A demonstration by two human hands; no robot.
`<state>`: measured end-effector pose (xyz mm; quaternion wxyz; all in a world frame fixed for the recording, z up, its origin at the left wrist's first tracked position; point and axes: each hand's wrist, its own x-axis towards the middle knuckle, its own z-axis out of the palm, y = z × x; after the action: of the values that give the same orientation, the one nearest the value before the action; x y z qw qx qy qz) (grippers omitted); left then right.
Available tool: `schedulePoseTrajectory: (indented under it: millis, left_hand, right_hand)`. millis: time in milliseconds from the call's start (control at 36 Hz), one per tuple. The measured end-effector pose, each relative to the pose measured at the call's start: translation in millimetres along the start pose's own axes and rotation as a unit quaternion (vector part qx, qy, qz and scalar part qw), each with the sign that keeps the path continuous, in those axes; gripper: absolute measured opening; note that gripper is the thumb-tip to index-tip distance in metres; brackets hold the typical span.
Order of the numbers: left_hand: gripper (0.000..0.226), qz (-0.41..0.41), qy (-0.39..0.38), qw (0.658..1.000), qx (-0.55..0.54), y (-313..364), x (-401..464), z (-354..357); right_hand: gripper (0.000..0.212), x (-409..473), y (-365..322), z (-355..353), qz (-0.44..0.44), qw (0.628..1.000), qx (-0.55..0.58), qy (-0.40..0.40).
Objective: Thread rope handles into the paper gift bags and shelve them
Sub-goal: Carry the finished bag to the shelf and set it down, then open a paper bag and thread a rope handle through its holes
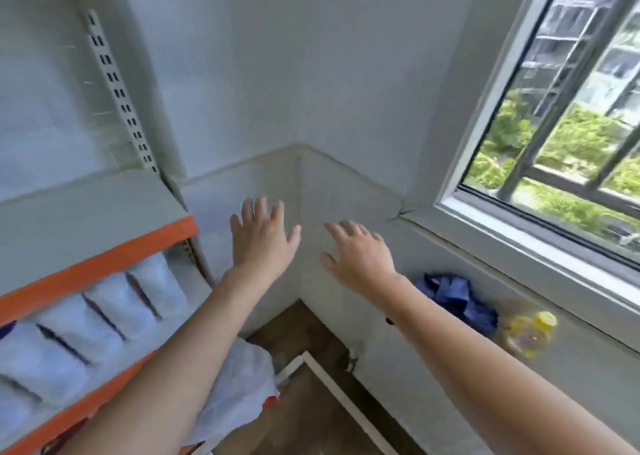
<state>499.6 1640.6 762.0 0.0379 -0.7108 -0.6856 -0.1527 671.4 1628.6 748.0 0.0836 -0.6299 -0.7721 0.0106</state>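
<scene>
Both my bare arms reach out in front of me, toward the corner of a gray wall (277,73). My left hand (261,239) is spread wide with the fingers straight, and it holds nothing. My right hand (358,253) is just beside it, a little lower, with its fingers loose and spread, and it holds nothing too. The two hands do not touch. Off to the left of my left hand stands a shelf rack (100,264) with orange edges. On the shelf under its gray board, pale paper gift bags (104,312) stand upright in a row, side by side; the picture is too blurry for me to see any rope handles on them. Under my left arm lies some crumpled white plastic (242,375). To the right of my right arm, a bunched blue cloth (457,298) and a yellow bottle (530,333) sit on the ledge below the window (568,115). Down between my arms I see brown floor (304,330).
</scene>
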Motion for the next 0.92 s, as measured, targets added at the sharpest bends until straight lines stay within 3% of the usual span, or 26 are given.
schedulePoseTrajectory:
  millis: [278, 528, 694, 917]
  left_hand:
    - [0.058, 0.142, -0.052, 0.986, -0.067, 235.6, -97.3, 37.0]
    - [0.06, 0.322, -0.066, 0.94, -0.092, 394.7, -176.1, 38.3]
    - [0.058, 0.452, -0.067, 0.88, -0.127, 480.0, -227.0, 42.8]
    - [0.061, 0.59, -0.114, 0.783, -0.162, 564.7, -315.6, 38.9]
  right_hand:
    - [0.061, -196.1, 176.2, -30.2, 0.146, 0.989, -0.015, 0.025]
    - [0.064, -343.9, 268.6, -67.1, 0.3, 0.953, -0.019, 0.018]
    - [0.064, -434.1, 305.8, -83.9, 0.446, 0.893, -0.045, 0.021]
    - [0.065, -554.0, 318.1, -90.5, 0.618, 0.783, -0.075, -0.009]
